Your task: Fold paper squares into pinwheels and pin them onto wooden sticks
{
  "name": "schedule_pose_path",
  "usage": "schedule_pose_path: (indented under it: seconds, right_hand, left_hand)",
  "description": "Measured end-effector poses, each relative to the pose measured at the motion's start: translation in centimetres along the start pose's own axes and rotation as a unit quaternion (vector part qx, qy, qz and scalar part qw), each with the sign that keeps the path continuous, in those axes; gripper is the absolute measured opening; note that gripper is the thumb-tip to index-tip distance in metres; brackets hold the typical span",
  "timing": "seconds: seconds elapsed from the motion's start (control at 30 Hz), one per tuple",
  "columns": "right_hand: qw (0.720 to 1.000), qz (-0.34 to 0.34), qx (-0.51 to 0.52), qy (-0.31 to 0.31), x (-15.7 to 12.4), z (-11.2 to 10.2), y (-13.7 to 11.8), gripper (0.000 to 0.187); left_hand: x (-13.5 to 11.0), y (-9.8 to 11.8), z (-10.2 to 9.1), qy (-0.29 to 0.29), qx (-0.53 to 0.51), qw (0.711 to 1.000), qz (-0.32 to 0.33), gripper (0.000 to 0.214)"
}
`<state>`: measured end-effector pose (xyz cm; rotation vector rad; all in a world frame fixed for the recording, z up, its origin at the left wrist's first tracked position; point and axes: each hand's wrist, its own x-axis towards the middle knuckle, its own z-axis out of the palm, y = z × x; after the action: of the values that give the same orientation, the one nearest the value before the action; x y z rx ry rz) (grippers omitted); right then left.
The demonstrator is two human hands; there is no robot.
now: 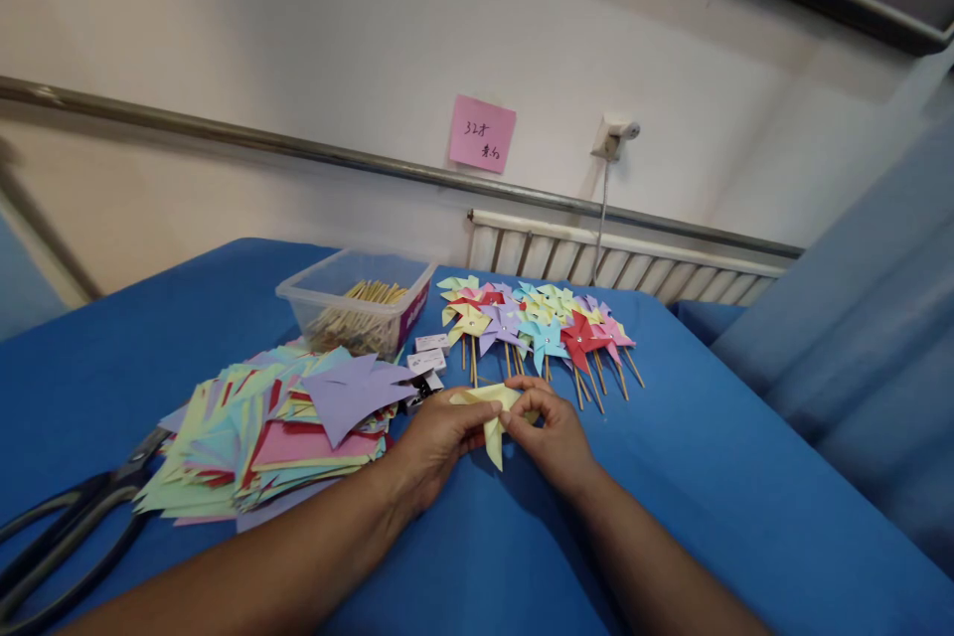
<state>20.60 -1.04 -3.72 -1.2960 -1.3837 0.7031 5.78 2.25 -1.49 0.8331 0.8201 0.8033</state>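
Observation:
Between my two hands is a pale yellow paper pinwheel (493,439), partly folded, with one pointed blade hanging down. My left hand (445,437) pinches its left side, thumb lying across the paper. My right hand (550,429) grips the right side, thumb and fingertips closed near the middle, close to the left thumb. The fingers hide much of the paper's centre. Just beyond my hands lie finished pinwheels (548,328) in several colours on wooden sticks. Left of my left hand rises a pile of cut coloured paper (224,427), topped by a purple piece (356,393).
A clear plastic box (305,303) of wooden sticks (358,318) stands behind the paper pile. Small white boxes (430,353) sit beside it. Black-handled scissors (81,517) lie at left on the blue table cover (715,487). A radiator (552,253) and wall are behind.

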Motion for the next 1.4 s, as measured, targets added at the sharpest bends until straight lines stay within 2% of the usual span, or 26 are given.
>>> schedule_pose_path:
  seconds: [0.53, 0.7, 1.0, 1.07, 1.17, 1.3, 1.4]
  right_hand:
    - [1.0, -0.002, 0.008, 0.019, -0.1, 0.3, 0.0, 0.014]
    - [1.0, 0.001, 0.005, 0.016, -0.1, 0.3, -0.1, 0.015]
    - [1.0, 0.0, 0.019, 0.007, -0.3, 0.1, -0.5, 0.018]
    - [0.997, 0.023, 0.066, 0.035, -0.1, -0.2, -0.4, 0.02]
    - [0.977, 0.096, 0.174, 0.069, 0.3, -0.6, -0.4, 0.028]
    - [0.944, 0.195, 0.267, 0.004, 0.4, -1.0, -0.7, 0.041]
    - [0.93, 0.205, 0.298, -0.064, 0.2, -1.1, -1.2, 0.047]
  left_hand:
    - [0.0, 0.1, 0.1, 0.005, 0.002, 1.0, -0.004, 0.029]
    - [-0.1, 0.1, 0.2, -0.002, 0.019, 1.0, 0.01, 0.025]
    - [0.4, 0.2, -0.1, 0.02, 0.081, 0.995, 0.054, 0.018]
    - [0.5, 0.5, -0.2, 0.019, 0.085, 0.995, 0.054, 0.02]
    - [0.4, 1.0, -0.2, 0.013, 0.095, 0.994, 0.053, 0.023]
    - [0.0, 1.6, -0.1, -0.02, 0.147, 0.988, 0.045, 0.024]
    - [-0.4, 1.9, 0.0, -0.058, 0.198, 0.977, 0.053, 0.026]
